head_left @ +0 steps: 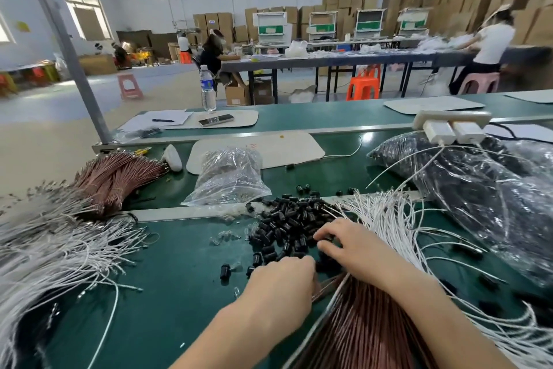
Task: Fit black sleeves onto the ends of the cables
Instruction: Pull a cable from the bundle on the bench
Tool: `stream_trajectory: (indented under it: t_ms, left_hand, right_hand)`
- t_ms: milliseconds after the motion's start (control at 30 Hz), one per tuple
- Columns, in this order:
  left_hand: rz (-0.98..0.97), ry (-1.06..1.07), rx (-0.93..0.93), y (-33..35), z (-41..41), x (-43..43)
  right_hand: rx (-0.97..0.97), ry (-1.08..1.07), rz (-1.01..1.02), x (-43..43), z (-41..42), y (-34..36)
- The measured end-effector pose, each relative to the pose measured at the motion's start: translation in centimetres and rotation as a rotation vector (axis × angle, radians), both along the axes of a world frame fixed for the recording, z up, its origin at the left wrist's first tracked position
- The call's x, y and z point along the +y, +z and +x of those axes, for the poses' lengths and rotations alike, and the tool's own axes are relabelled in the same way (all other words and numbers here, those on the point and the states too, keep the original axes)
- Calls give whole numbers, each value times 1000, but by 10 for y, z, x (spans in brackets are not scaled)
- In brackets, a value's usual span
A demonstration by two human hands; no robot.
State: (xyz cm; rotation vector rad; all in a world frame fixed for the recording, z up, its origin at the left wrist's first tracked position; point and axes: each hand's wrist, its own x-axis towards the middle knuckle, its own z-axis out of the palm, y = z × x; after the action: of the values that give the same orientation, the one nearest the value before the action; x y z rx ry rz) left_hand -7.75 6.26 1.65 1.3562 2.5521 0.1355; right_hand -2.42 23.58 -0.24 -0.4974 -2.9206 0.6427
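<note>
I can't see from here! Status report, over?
Left hand curled at brown cables, grip hidden. Right hand fingering black sleeves pile. White cables crowd right side.

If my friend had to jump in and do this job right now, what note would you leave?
Left hand: curled beside the brown cables; grip hidden.
Right hand: fingertips in the black sleeves pile; cannot tell if it holds one.
Done: some white cables on the right seem sleeved.
Left to do: no sleeve shows on the brown cable ends yet.
</note>
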Motion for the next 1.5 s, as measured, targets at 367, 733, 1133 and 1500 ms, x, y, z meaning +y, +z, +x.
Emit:
stream_trajectory:
  t_ms: [367, 733, 1133, 1500]
  left_hand:
    - [206, 39, 174, 50, -54, -80]
    - [1519, 739, -1193, -36, -60, -55]
    - [1609, 634, -1158, -57, -59, -47]
    - [1587, 611, -1074, -60, -57, -43]
  right_hand:
    - [480, -195, -158, -2, 30, 11]
    - [-113, -13, 86, -30, 15, -4]
    - [593, -262, -1187, -45, -18, -9]
    - [737, -282, -1798, -48, -17, -18]
